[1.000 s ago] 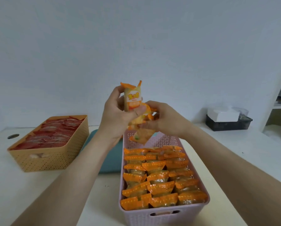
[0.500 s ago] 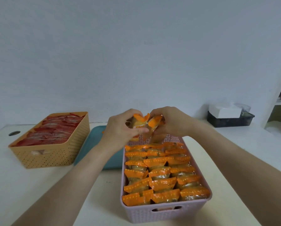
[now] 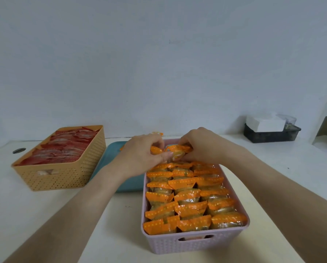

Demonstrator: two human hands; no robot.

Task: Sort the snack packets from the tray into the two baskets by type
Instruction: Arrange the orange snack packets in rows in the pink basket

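Both hands at the pink basket's (image 3: 195,243) far end

Left hand (image 3: 140,156) and right hand (image 3: 202,147) each close their grip on orange packets (image 3: 175,151); yellow basket (image 3: 54,175) sits at 9 o'clock.

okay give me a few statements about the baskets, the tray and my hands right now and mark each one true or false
1. The pink basket holds rows of orange packets. True.
2. The tan basket is empty. False: it is full of red packets.
3. Both the left hand and the right hand hold orange packets over the pink basket's far end. True.
4. The teal tray sits to the right of the pink basket. False: it lies between the two baskets, left of the pink one.
5. The tan basket stands left of the tray. True.
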